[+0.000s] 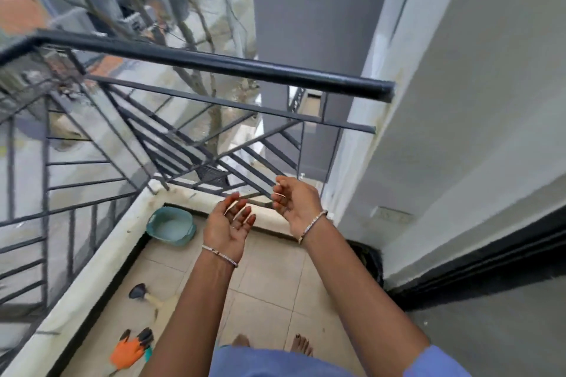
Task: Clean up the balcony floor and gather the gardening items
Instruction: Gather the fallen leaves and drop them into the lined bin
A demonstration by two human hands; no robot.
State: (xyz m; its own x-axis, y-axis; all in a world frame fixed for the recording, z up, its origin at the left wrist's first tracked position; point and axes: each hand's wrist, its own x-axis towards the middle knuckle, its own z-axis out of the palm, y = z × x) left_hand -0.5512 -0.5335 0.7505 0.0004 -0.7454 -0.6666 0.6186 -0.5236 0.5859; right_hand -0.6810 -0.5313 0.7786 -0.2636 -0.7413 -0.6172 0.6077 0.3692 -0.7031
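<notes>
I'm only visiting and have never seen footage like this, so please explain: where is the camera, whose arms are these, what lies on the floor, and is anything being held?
There is no machine here. A person wears one wide-angle camera on the head, looking forward and down, so the arms you see are their own. The left hand and right hand are raised palms up, open and empty. On the tiled balcony floor, near the low wall under the railing, lie a teal basin, a small trowel with a wooden handle, and an orange glove.
</notes>
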